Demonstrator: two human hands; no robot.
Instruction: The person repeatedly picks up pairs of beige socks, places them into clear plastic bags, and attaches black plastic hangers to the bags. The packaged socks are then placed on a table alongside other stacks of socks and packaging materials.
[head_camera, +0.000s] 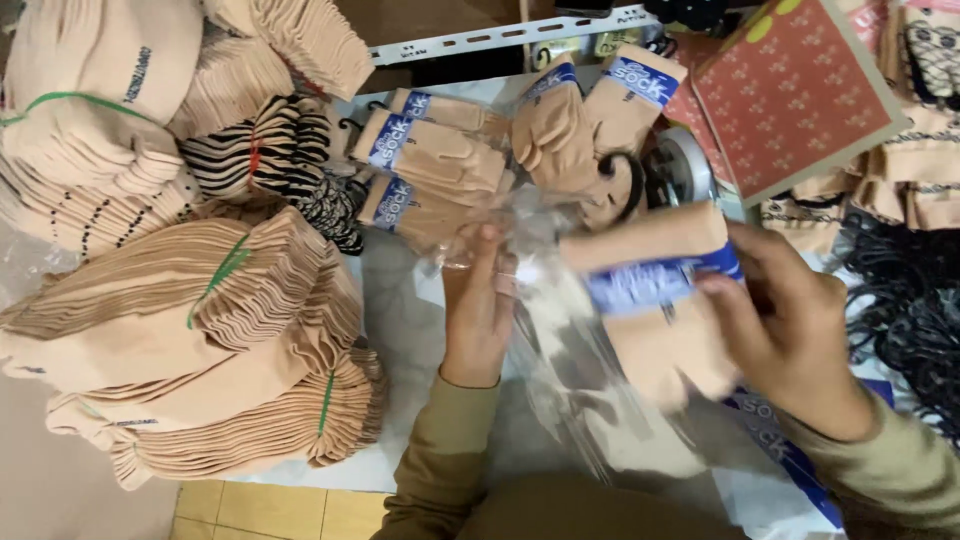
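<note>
Our right hand (790, 330) is clamped on a sock pair (660, 300), beige with a blue paper band, thumb and fingers pinching it at the band's right end. The pair juts out to the left of that grip, partly inside the clear bag (560, 330). Our left hand (480, 310) pinches the bag's upper edge, fingers pointing away from us and closed on the film, just left of the socks. Both forearms, in olive sleeves, come up from the lower edge; the right wrist bends inward, the left stays straight.

The sock pair's long axis runs across the view, tilted slightly, its upper edge rising toward the right; the folded body hangs below the band toward us. It is blurred, so we cannot tell which end is the toe.

Beyond the bag lie banded pairs (430, 160) on the white table (400, 330). To the left are stacks of beige socks (170, 320) and a striped bundle (260, 150). A red patterned card (790, 90) sits upper right, black hangers (900, 310) at right.
</note>
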